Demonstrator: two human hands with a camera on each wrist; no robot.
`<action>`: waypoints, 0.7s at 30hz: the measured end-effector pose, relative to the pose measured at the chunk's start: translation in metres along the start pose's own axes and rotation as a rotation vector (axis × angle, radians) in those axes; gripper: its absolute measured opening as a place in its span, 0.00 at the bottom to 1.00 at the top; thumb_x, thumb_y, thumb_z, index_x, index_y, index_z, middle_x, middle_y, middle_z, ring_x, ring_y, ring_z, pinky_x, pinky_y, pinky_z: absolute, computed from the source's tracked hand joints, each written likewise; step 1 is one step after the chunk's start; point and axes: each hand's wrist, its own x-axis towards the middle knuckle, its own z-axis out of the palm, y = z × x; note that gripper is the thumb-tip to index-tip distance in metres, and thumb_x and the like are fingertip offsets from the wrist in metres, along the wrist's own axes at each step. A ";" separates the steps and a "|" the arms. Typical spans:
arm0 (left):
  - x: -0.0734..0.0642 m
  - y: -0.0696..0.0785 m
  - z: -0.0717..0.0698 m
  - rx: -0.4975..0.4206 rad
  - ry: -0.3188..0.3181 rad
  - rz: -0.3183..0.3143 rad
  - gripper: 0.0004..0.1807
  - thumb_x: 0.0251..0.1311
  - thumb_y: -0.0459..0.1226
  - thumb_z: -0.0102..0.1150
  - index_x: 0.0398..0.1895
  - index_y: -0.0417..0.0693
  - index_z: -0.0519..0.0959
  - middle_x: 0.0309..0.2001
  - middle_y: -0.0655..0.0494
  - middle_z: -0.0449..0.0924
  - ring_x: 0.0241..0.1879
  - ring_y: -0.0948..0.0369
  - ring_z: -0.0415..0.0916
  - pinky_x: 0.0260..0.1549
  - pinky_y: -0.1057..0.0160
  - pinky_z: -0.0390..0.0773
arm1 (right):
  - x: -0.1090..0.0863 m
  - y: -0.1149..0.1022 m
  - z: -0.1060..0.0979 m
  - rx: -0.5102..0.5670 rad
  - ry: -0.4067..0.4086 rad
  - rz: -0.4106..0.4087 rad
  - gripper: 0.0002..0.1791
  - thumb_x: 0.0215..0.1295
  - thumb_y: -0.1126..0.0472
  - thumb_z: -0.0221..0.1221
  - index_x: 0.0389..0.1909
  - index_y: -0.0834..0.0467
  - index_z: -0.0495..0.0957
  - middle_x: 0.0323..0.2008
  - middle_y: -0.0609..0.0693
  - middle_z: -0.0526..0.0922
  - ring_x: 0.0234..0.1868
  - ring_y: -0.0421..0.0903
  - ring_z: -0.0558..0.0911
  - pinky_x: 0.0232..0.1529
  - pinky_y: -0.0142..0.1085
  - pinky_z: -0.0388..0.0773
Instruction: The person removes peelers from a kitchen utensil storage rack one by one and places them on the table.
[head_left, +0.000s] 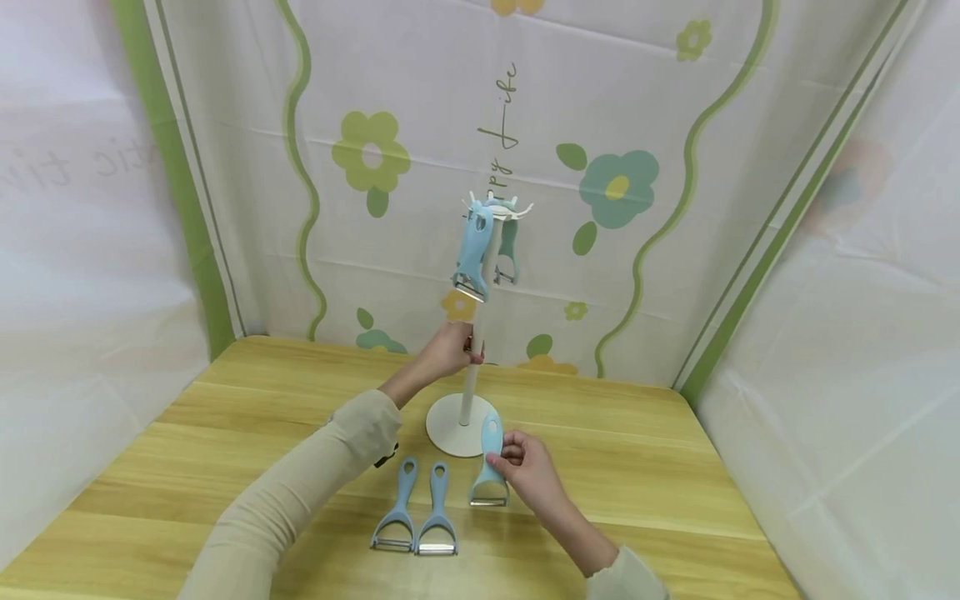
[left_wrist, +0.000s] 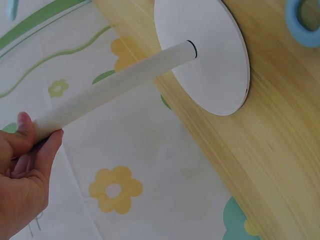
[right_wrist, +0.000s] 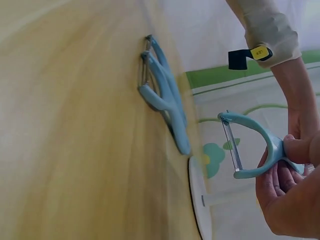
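My left hand grips the white pole of a rack, its thumb and fingers wrapped round the pole's middle. The pole rises from a round white base on the table. Light blue peelers hang from the hooks at the top, with a greenish one behind the pole. My right hand pinches another light blue peeler by its handle, thumb on one side and fingers on the other. That peeler is held up off the table near the base, blade end toward me.
Two blue peelers lie side by side on the wooden table, left of my right hand and in front of the base. A printed cloth hangs behind the table, and pale cloth walls stand at both sides.
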 end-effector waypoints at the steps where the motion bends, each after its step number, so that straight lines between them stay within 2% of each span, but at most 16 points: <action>1: 0.000 0.000 0.000 -0.001 0.000 -0.002 0.04 0.60 0.29 0.67 0.34 0.39 0.80 0.34 0.47 0.85 0.37 0.56 0.86 0.38 0.62 0.86 | -0.001 0.002 0.000 0.007 -0.008 0.009 0.14 0.66 0.67 0.63 0.48 0.71 0.75 0.36 0.56 0.85 0.35 0.41 0.83 0.37 0.28 0.83; 12: 0.000 -0.001 0.000 -0.012 -0.007 -0.006 0.04 0.60 0.29 0.66 0.35 0.38 0.80 0.35 0.47 0.85 0.39 0.55 0.86 0.40 0.62 0.87 | -0.011 0.025 0.007 0.011 -0.057 0.028 0.16 0.61 0.73 0.63 0.48 0.75 0.73 0.35 0.58 0.86 0.33 0.40 0.83 0.35 0.27 0.83; 21: 0.000 -0.002 0.001 -0.019 -0.007 -0.009 0.04 0.59 0.29 0.67 0.34 0.38 0.80 0.34 0.47 0.85 0.38 0.56 0.86 0.39 0.61 0.87 | -0.016 0.042 0.014 0.072 -0.088 0.082 0.19 0.60 0.75 0.62 0.51 0.75 0.70 0.34 0.60 0.86 0.31 0.39 0.83 0.33 0.28 0.82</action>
